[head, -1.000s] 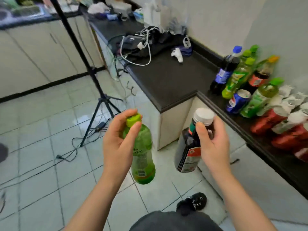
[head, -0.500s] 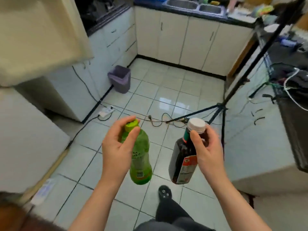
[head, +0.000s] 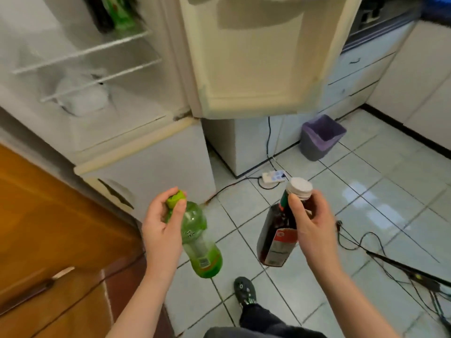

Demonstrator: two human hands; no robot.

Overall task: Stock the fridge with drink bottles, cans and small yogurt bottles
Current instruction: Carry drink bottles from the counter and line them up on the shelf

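My left hand (head: pixel 162 228) grips a green drink bottle (head: pixel 199 242) by its neck and green cap; the bottle hangs tilted over the floor. My right hand (head: pixel 310 223) holds a dark brown bottle (head: pixel 275 235) with a white cap and red label, also by the neck. The fridge (head: pixel 102 76) stands open at upper left, its wire shelves showing, with a dark bottle and a green bottle (head: pixel 119 13) blurred on the top shelf and a white bag (head: pixel 81 96) lower down. The open fridge door (head: pixel 256 57) hangs straight ahead.
A wooden cabinet (head: pixel 48 228) fills the lower left. A grey bin with a purple liner (head: pixel 321 136) stands on the tiled floor beyond the door, a power strip (head: pixel 273 176) and cables near it. A tripod leg and wires (head: pixel 402 267) cross the floor at right.
The view has swung left from the counter, past the kitchen floor, to the open fridge. Both hands keep the same hold on their bottles.
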